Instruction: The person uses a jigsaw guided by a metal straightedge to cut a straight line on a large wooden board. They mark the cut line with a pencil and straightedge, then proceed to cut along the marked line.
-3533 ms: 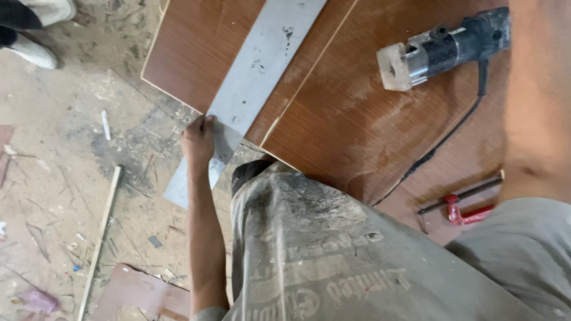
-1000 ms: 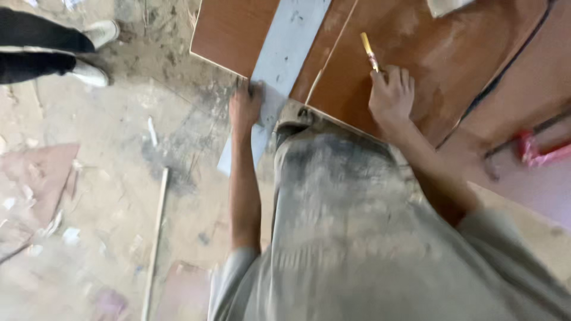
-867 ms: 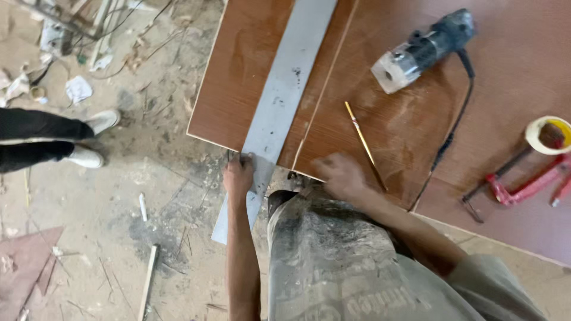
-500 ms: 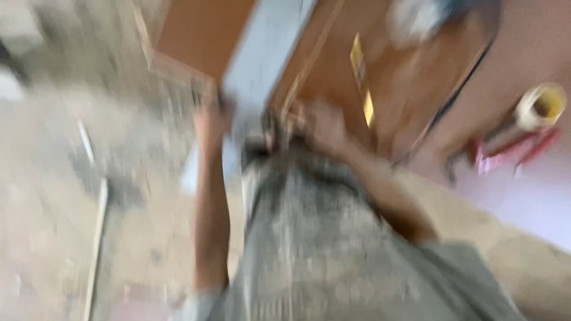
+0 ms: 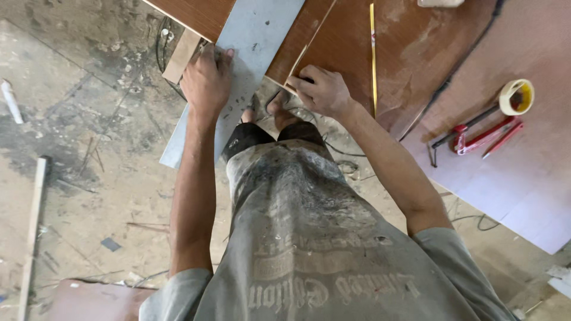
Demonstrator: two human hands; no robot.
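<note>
- Closest to the camera was the person's own dusty grey shirt point(image 5: 309, 238), both bare arms reaching out over the floor point(image 5: 89, 178), which was littered with offcuts and sawdust
- Left hand point(image 5: 206, 80) lay palm down with fingers spread on the long grey metal straightedge point(image 5: 253, 35), pinning it flat, not wrapped around it. The near end of that straightedge stuck out past the board's edge over the floor
- Right hand point(image 5: 321, 90) sat at the near edge of the brown board point(image 5: 410, 47), fingers curled at the corner next to a thin cut line. Couldn't tell whether it was pinching anything or just bracing there
- A slim yellow pencil-like stick point(image 5: 373, 53) lay on the board just beyond the right hand, not held
- Further right on the paler sheet of the bench point(image 5: 523, 178): a red clamp-type tool point(image 5: 482, 134) and a roll of tape point(image 5: 516, 97), well apart from both hands
- My guess at the risk: the straightedge was held by one flat palm only, with a lot of it hanging off the edge, so any sideways nudge could pivot it off its line. The dusty surface would make that slide easier
- A cable point(image 5: 452, 77) ran across the board too, could snag an elbow
</note>
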